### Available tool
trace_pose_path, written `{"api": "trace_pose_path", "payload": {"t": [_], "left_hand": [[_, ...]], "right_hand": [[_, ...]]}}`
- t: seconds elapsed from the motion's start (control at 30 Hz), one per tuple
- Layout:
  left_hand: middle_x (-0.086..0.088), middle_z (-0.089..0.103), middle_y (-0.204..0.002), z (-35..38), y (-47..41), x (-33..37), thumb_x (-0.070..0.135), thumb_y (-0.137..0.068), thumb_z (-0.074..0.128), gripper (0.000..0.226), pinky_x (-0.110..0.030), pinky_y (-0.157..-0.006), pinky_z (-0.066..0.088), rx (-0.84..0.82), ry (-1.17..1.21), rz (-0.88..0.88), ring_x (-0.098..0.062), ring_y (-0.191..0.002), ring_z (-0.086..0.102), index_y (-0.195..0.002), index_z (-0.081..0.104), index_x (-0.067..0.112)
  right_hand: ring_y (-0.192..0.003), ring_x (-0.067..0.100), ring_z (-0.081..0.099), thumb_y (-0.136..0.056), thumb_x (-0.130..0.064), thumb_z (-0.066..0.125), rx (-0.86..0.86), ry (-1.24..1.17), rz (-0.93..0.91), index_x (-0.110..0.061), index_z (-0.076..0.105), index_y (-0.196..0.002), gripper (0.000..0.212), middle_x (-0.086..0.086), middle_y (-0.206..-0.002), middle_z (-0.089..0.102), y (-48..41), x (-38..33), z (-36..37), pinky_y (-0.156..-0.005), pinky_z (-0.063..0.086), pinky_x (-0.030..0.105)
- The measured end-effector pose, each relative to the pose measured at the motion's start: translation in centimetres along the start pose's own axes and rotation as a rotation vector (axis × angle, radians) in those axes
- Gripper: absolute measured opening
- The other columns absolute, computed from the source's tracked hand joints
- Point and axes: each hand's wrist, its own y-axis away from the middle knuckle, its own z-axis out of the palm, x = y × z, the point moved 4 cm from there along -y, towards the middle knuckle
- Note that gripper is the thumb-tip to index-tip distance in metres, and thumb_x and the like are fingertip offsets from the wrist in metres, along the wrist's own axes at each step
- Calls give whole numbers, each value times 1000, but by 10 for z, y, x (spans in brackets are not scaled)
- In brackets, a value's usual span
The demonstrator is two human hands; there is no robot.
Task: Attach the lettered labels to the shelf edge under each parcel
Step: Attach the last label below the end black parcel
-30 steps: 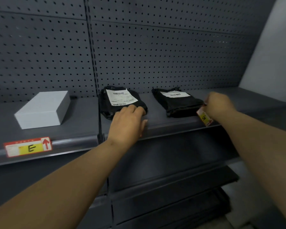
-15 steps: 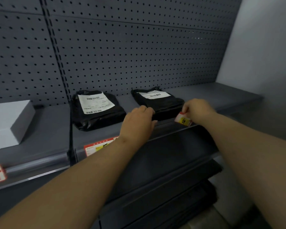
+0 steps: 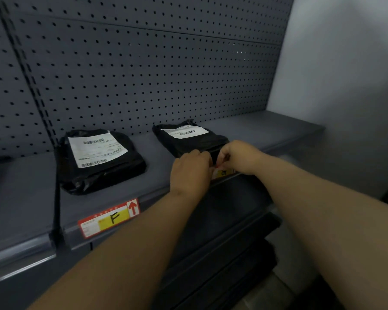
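Two black parcels lie on the grey shelf: the left parcel and the right parcel, each with a white shipping slip. A red and yellow label marked F sits on the shelf edge below the left parcel. Under the right parcel, a label marked G lies against the shelf edge between my hands. My left hand covers its left end, fingers curled over it. My right hand pinches its right end. Most of the G label is hidden by my fingers.
A dark pegboard backs the shelf, with a slotted upright at the left. A pale wall closes the right side. Lower dark shelves jut out beneath my forearms.
The view has swung right, so the white box and the E label are out of sight. My left hand left the F label and joined my right hand at the G label, now against the shelf edge.
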Motion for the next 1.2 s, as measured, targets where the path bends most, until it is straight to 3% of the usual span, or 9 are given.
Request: {"api": "trace_pose_path", "payload": {"t": [0.17,0.33,0.53,0.67,1.0,1.2], "left_hand": [[-7,58,-104,3,-1,1,28,-90,54,16,-34,-75,37,25,-13,-11,-25,-95,54,-99,58,17],[-7,58,-104,4,0,1,23,-88,56,11,-33,-75,37,38,5,-13,-24,-93,53,-97,58,16],[-8,58,-104,4,1,2,19,-88,56,11,-34,-77,39,43,4,-1,-24,-94,54,-99,56,15],[-9,57,-104,6,3,4,16,-88,56,11,-33,-76,37,52,-26,19,-26,-95,52,-98,55,13],[-10,55,-108,7,-1,7,14,-87,57,18,-35,-82,38,12,-70,-6,-26,-98,52,-104,52,12],[-10,52,-110,4,5,12,11,-85,56,22,-35,-84,37,26,-106,6,-26,-100,49,-106,47,12]], "right_hand": [[-112,25,58,-88,-13,62,-22,38,18,-8,69,-108,22,8,-121,65,-3,1,-2,-93,45,28],[-115,25,55,-91,-14,57,-47,244,163,-7,64,-116,27,10,-126,60,-16,22,0,-97,44,31],[-94,30,61,-86,-3,52,153,414,110,-10,67,-103,24,13,-105,65,-14,25,3,-74,47,31],[-91,32,62,-83,5,51,233,511,65,-4,66,-99,23,16,-101,65,-9,20,5,-68,43,32],[-98,32,59,-85,9,48,340,509,49,1,64,-94,20,18,-103,65,2,12,10,-67,36,34],[-99,33,59,-86,9,49,380,405,111,0,62,-98,20,19,-106,63,6,9,10,-75,48,38]]}}
